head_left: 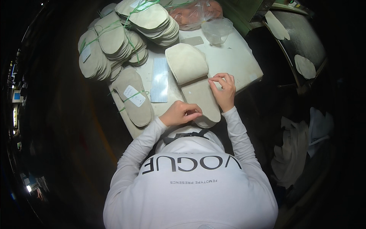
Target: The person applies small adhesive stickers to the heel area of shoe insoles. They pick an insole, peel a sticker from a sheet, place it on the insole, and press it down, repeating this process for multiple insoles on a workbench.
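Note:
A pile of beige insole-shaped pieces (pixel 200 97) lies before me on the white table. Across its far half rests a rounded beige piece (pixel 187 63), its straight near edge slightly raised. My right hand (pixel 224 91) is closed in a pinch at the right end of that edge, thumb and forefinger together. Over the left side of the pile's near end, my left hand (pixel 182 113) has its fingers curled and thumb pressed to them. Whatever lies between those fingertips is too small to make out.
Stacked beige pieces (pixel 110 36) tied with green string fill the table's far left. A labelled bundle (pixel 135 101) lies nearer, beside a pale blue gridded strip (pixel 159 80). Plastic bags (pixel 217 31) sit at the back. A green machine (pixel 248 13) stands far right.

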`<state>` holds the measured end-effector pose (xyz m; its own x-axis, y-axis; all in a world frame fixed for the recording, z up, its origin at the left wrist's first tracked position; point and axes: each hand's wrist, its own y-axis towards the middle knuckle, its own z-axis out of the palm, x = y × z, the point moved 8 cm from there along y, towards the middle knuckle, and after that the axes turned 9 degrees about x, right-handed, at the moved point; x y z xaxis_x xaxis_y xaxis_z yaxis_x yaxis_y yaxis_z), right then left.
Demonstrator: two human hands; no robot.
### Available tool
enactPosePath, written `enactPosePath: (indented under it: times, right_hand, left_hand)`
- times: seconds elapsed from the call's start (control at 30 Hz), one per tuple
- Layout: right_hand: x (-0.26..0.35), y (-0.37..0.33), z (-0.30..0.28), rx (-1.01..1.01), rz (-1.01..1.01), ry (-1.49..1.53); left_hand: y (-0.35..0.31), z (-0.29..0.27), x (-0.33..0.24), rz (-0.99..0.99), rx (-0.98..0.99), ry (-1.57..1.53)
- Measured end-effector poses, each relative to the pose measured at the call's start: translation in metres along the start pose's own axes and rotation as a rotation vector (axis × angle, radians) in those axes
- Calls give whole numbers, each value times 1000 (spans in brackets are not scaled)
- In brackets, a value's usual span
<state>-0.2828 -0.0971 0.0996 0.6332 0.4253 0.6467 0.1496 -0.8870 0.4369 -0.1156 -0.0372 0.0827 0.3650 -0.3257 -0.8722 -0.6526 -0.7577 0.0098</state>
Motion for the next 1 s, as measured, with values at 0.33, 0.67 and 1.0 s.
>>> enactPosePath:
  times: [0.33, 0.67, 1.0]
  right_hand:
    - [-12, -10, 15, 192, -76, -26]
    - [-14, 2, 11, 70, -40, -70]
    - [19, -9, 38, 261, -51, 288]
  left_hand:
    - [6, 30, -9, 143, 199, 266]
    - [7, 18, 3, -69, 153, 60]
    - [-2, -15, -10, 113, -137, 139]
